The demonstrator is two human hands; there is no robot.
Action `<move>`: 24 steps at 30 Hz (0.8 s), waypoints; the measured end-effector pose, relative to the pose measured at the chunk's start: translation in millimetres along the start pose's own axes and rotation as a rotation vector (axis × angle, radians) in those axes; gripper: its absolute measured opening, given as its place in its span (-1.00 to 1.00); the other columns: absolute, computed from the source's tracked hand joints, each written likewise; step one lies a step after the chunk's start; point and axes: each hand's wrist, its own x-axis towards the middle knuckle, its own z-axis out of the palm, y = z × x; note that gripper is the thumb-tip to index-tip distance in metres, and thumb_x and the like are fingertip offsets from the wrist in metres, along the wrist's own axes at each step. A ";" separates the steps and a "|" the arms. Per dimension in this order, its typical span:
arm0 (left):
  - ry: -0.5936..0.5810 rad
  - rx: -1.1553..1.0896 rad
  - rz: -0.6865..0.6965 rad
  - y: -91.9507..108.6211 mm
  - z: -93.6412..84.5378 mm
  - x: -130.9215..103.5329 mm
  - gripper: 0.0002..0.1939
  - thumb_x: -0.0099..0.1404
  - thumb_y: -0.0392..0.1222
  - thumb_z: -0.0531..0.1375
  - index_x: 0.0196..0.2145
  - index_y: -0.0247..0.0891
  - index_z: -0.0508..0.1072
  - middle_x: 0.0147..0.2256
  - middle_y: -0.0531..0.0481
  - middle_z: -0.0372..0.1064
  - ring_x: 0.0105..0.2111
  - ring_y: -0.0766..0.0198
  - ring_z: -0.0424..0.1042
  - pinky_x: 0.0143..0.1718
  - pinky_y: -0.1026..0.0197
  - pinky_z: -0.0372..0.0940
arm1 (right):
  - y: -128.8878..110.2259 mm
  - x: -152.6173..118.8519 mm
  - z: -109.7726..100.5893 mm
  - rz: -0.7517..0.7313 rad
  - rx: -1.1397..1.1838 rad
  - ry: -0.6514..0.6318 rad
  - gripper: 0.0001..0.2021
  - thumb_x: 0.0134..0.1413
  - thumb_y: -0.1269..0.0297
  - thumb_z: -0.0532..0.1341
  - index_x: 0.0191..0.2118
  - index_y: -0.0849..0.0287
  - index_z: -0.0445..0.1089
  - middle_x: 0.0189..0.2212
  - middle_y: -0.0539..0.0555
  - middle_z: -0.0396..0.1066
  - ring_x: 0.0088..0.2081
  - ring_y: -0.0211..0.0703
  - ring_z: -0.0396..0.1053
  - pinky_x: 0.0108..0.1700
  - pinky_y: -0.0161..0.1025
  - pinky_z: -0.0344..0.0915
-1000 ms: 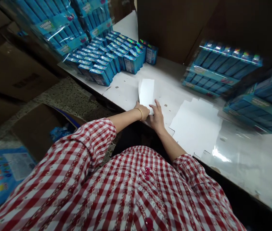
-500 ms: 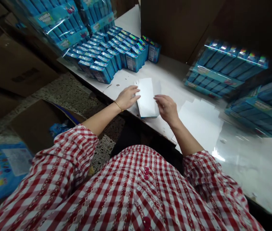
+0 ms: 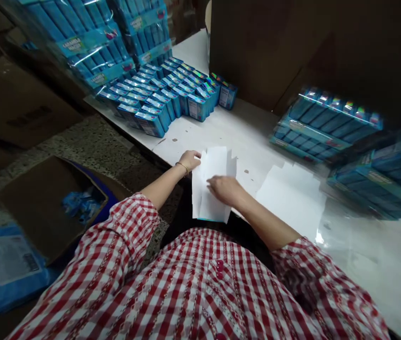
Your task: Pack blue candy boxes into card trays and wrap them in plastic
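The folded white card (image 3: pixel 217 163) sticks out over the near edge of the table (image 3: pixel 250 141). The left hand (image 3: pixel 190 160) is at the card's left side, fingers a little bent, and the right hand (image 3: pixel 226 190) lies on top, fingers partly curled; I cannot tell if either one pinches it. Small blue boxes (image 3: pixel 150 123) stand farther left along that edge.

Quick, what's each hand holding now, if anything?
Left hand: at the left edge of the folded card, grip unclear.
Right hand: partly curled over the folded card, grip unclear.
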 end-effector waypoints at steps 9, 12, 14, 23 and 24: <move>-0.139 0.116 0.241 10.0 5.5 -34.3 -0.53 -0.07 -0.45 0.09 -0.18 -0.26 0.52 -0.19 0.04 0.49 -0.17 0.25 0.42 -0.09 0.34 0.27 | 27.2 40.6 18.2 0.078 -0.077 -0.070 -0.55 0.11 0.52 -0.07 0.10 0.17 0.22 0.20 0.15 0.09 0.03 0.07 0.24 -0.14 -0.11 0.31; -0.235 0.245 0.261 19.7 1.4 -34.8 -0.57 -0.03 -0.42 0.09 -0.19 -0.25 0.53 -0.19 0.02 0.50 -0.14 0.23 0.42 -0.08 0.34 0.25 | 39.4 23.8 19.0 0.193 -0.039 0.062 -0.62 0.14 0.47 -0.09 0.00 0.20 0.31 0.05 0.20 0.29 -0.04 0.00 0.30 -0.16 -0.15 0.30; -0.273 0.319 0.275 26.3 0.1 -31.9 -0.62 0.02 -0.36 0.12 -0.19 -0.24 0.54 -0.19 0.00 0.50 -0.12 0.20 0.42 -0.07 0.32 0.24 | 53.7 16.8 18.2 0.426 0.079 0.224 -0.65 0.16 0.34 -0.02 0.03 0.25 0.28 -0.01 0.24 0.34 -0.05 0.02 0.30 -0.13 -0.14 0.28; -0.262 0.336 0.190 43.4 10.4 -17.3 -0.77 0.06 -0.25 0.17 -0.33 -0.25 0.59 -0.36 -0.03 0.53 -0.33 0.24 0.44 -0.32 0.32 0.24 | 64.1 22.2 29.9 0.357 0.441 0.291 -0.62 0.04 0.47 0.01 -0.05 0.10 0.39 -0.17 0.01 0.48 -0.09 -0.14 0.37 -0.08 -0.27 0.20; -0.265 0.307 0.169 44.4 11.5 -17.6 -0.77 0.05 -0.26 0.17 -0.34 -0.28 0.59 -0.39 -0.04 0.52 -0.37 0.25 0.43 -0.35 0.32 0.24 | 63.1 22.8 28.6 0.341 0.427 0.270 -0.62 0.04 0.48 0.01 -0.05 0.11 0.39 -0.18 0.01 0.48 -0.10 -0.13 0.37 -0.10 -0.27 0.20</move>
